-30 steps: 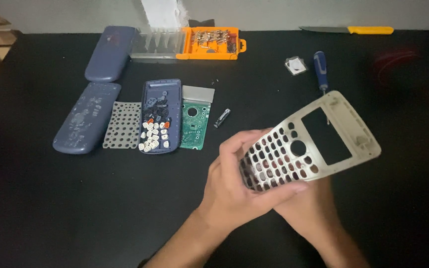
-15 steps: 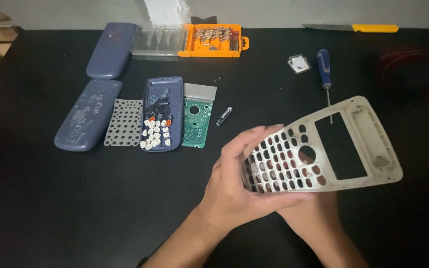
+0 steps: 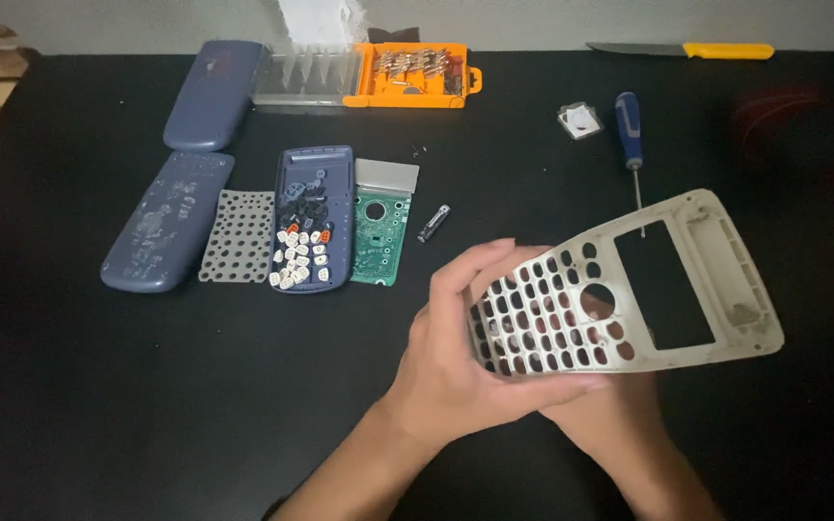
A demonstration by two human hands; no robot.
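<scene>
**Calculator stripped to its front shell**

The beige plastic calculator front shell point(image 3: 629, 285), keyholes empty, is held above the black table point(image 3: 98, 405), the left hand point(image 3: 456, 357) curled around its lower end and the right hand point(image 3: 610, 410) supporting underneath. Loose keys point(image 3: 299, 259), green circuit board point(image 3: 376, 236) and blue covers point(image 3: 168, 232) lie removed. Since half a second ago the shell has tilted slightly flatter.

Both hands: left hand point(image 3: 456, 362) & right hand point(image 3: 596, 405) hold beige calculator faceplate point(image 3: 629, 289) above black table point(image 3: 98, 405).

Repair bench: screwdriver point(image 3: 630, 135), bit case point(image 3: 415, 75), dismantled calculator parts on black table point(image 3: 69, 405)
</scene>
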